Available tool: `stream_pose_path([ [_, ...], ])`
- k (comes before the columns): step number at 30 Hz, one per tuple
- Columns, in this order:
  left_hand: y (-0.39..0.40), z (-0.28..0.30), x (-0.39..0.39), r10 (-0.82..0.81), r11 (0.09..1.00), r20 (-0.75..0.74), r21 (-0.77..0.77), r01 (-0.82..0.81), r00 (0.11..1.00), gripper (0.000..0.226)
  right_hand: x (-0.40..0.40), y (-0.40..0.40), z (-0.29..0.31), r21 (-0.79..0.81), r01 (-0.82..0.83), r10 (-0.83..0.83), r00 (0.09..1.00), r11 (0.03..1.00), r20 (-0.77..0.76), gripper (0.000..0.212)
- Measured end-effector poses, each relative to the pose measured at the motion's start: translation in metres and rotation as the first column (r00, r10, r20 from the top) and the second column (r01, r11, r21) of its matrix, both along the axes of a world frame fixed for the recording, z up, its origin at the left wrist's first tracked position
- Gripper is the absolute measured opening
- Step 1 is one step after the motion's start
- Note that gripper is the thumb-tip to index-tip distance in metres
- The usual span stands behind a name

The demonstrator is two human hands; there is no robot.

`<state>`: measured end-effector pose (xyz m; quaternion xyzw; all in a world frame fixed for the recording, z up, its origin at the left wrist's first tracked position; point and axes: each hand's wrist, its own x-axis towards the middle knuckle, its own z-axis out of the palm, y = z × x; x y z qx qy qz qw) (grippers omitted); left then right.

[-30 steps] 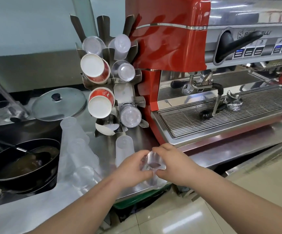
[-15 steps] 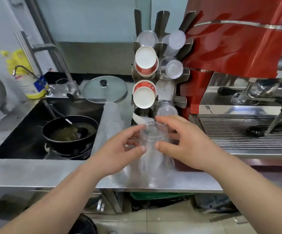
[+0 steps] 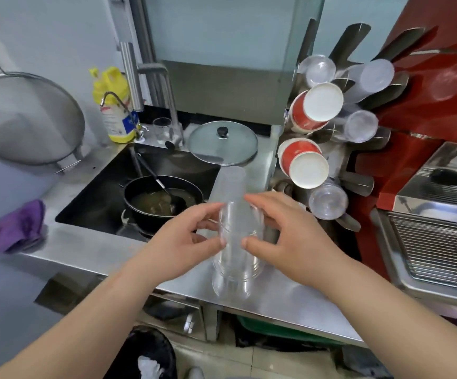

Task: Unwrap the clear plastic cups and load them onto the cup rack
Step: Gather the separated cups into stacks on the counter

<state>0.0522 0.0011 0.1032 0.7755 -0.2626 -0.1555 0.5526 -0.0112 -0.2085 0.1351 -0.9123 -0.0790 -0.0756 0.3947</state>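
Note:
A short stack of clear plastic cups is held upside down over the steel counter, mouths towards me. My left hand pinches its left side and my right hand grips its right side. Behind it a taller wrapped sleeve of clear cups lies on the counter. The metal cup rack stands at the right, holding clear cups and two red paper cup stacks.
A sink with a black pan lies to the left, with a glass lid behind it. A red espresso machine fills the right side. A purple cloth and a large strainer sit at the left. A black bin stands below.
The view has swung left and closer. Both hands have lifted the clear cup stack slightly off the counter and keep hold of it.

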Motion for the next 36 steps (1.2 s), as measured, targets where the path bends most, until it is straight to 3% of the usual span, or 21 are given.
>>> stream_pose_path([
  [4,0.004,-0.038,-0.002,0.012,0.995,-0.042,0.104,-0.008,0.999,0.058,-0.006,0.009,-0.043,-0.042,0.019,-0.022,0.996,0.999,-0.086,0.072],
  [8,0.000,-0.074,-0.009,-0.089,0.953,-0.026,0.289,0.093,0.996,0.061,-0.020,0.014,-0.088,-0.087,0.019,-0.034,0.983,0.996,-0.179,0.075],
  [11,-0.008,-0.088,-0.011,-0.131,0.948,-0.046,0.287,0.139,0.990,0.058,-0.027,0.008,-0.103,-0.108,0.050,-0.074,0.971,0.993,-0.227,0.073],
  [26,-0.072,-0.099,-0.018,-0.292,0.908,0.015,0.320,0.272,0.956,0.056,-0.062,-0.040,-0.099,-0.215,0.175,-0.226,0.945,0.961,-0.238,0.072],
  [31,-0.067,-0.085,0.006,-0.230,0.923,-0.037,0.308,0.230,0.972,0.050,-0.063,-0.061,-0.081,-0.183,0.137,-0.190,0.931,0.974,-0.311,0.081],
  [36,-0.095,-0.059,0.039,-0.239,0.919,0.044,0.332,0.212,0.970,0.043,-0.053,-0.086,-0.065,-0.143,0.282,-0.309,0.919,0.949,-0.244,0.060],
])
